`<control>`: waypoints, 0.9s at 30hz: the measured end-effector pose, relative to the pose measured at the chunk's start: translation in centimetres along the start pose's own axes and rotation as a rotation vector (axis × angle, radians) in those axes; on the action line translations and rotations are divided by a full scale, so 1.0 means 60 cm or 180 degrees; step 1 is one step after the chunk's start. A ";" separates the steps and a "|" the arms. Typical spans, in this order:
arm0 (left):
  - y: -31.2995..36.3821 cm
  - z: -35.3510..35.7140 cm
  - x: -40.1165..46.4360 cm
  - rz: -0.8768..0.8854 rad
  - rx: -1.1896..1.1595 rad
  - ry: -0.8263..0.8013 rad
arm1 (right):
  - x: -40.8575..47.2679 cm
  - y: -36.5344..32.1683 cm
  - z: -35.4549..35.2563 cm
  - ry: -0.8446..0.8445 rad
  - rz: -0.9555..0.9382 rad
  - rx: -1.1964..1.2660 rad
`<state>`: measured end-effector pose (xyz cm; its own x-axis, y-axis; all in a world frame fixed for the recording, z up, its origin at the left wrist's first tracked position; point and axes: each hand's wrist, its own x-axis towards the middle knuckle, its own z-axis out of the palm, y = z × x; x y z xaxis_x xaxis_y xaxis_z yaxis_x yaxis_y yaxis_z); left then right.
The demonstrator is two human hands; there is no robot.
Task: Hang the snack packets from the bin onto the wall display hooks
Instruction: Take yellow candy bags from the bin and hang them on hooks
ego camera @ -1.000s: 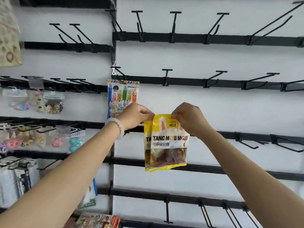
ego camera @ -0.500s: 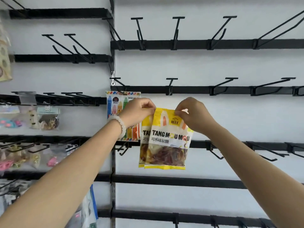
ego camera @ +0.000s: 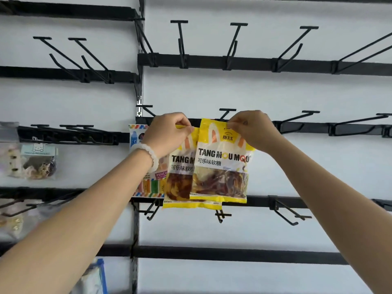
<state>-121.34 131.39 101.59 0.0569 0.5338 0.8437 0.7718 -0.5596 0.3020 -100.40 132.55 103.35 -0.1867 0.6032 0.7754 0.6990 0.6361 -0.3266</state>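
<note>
Clearly, two yellow gummy packets are being raised to one hook of the black wall display. At far left, small trinket bags point(ego camera: 31, 160) are seen hanging on an older row. Next, the left hand point(ego camera: 167, 134), with a pale bead bracelet point(ego camera: 148, 154) at its wrist, is pinched on the top edge of the rear packet point(ego camera: 180, 177), which is partly hidden behind the other. A striped pencil-candy bag point(ego camera: 148, 185) is seen hanging just behind that wrist. Further right, the front packet point(ego camera: 222, 166) is pinched at its header by the right hand point(ego camera: 252, 130), just below the T-tipped hook point(ego camera: 227, 112).

For the step to go well, both hang holes should be lined up first, the headers kept flat and taut, and the packets slid over the hook's tip together; whether the holes are already aligned cannot be told.

"TANG MOU MOU" is printed on each packet, with "可乐味软糖" beneath; "PENCIL" can be read on the striped bag.
</note>
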 end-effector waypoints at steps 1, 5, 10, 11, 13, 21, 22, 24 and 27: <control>-0.002 -0.001 0.005 -0.0003 -0.0033 0.0041 | 0.005 -0.001 -0.003 0.0056 0.0008 0.0068; -0.005 -0.001 0.017 -0.0041 -0.0095 0.0214 | 0.018 0.001 -0.003 0.0335 0.0064 0.0340; -0.009 0.003 0.021 -0.0118 -0.0091 0.0243 | 0.026 0.009 0.013 0.0409 0.0193 0.0659; -0.011 0.002 0.021 -0.0135 -0.0111 0.0233 | 0.028 0.010 0.014 0.0393 0.0214 0.0746; -0.013 -0.001 0.020 -0.0157 -0.0162 0.0222 | 0.033 0.010 0.014 0.0340 0.0303 0.0903; -0.014 -0.019 0.015 -0.0055 -0.0006 0.0177 | 0.036 0.004 0.013 0.0212 0.0683 0.1310; -0.014 -0.021 0.013 -0.0042 0.0003 0.0157 | 0.035 0.004 0.012 0.0187 0.0682 0.1273; -0.016 -0.023 0.010 -0.0028 0.0042 0.0126 | 0.034 0.003 0.011 0.0167 0.0653 0.1192; -0.020 -0.027 0.004 0.0001 0.0131 0.0121 | 0.029 0.004 0.013 0.0218 0.0590 0.1111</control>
<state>-123.28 131.13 102.14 0.0335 0.5086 0.8603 0.7972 -0.5328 0.2840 -101.10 134.12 104.24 -0.0247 0.6971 0.7166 0.4379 0.6519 -0.6191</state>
